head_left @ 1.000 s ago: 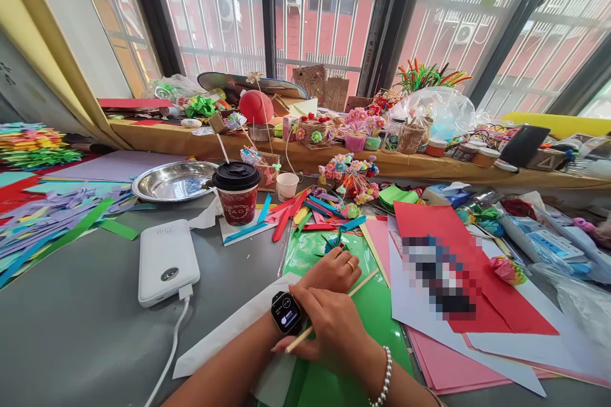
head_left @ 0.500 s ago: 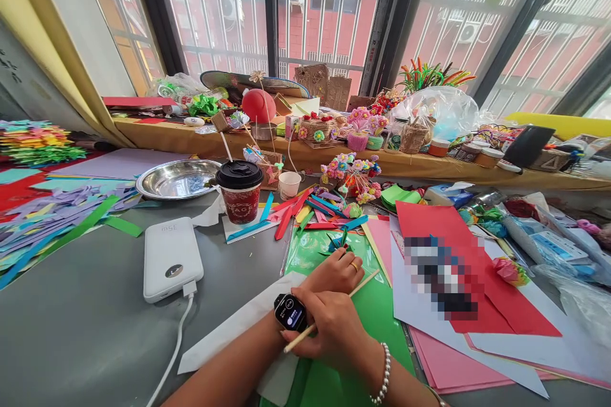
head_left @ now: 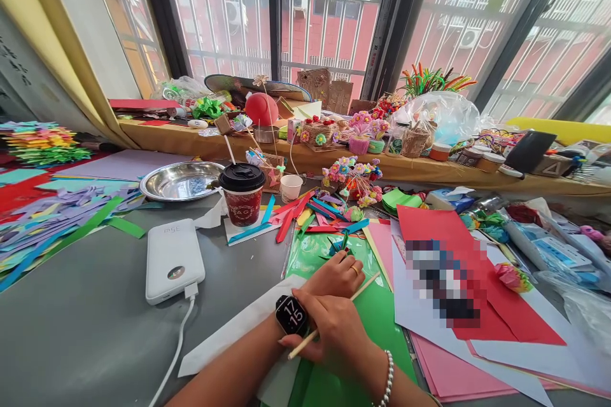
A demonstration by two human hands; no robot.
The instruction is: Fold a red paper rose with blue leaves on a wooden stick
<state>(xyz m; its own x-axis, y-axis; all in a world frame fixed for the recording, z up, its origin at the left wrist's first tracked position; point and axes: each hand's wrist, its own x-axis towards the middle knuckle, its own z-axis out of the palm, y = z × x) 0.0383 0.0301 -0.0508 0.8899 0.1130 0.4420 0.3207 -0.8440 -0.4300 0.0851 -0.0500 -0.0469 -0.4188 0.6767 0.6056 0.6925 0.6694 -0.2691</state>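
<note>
My left hand, with a gold ring, lies palm down with its fingers curled together at a small spiky green and blue folded paper piece. My fingers partly cover that piece. On my left wrist a black smartwatch shows 17:15. Crossing over that wrist, my right hand grips a thin wooden stick, which slants up past the hand to the right. Its thumb and forefinger are beside the watch. Beneath both hands is a shiny green sheet, with white paper under the left forearm.
A white power bank with a cable stands left, near a lidded red cup and a metal plate. Coloured paper strips lie ahead. Red paper covers sheets on the right. Crafts crowd the sill.
The watch face has switched from a screen with small icons to large time digits. The view has shifted slightly; both hands stay almost in place.
</note>
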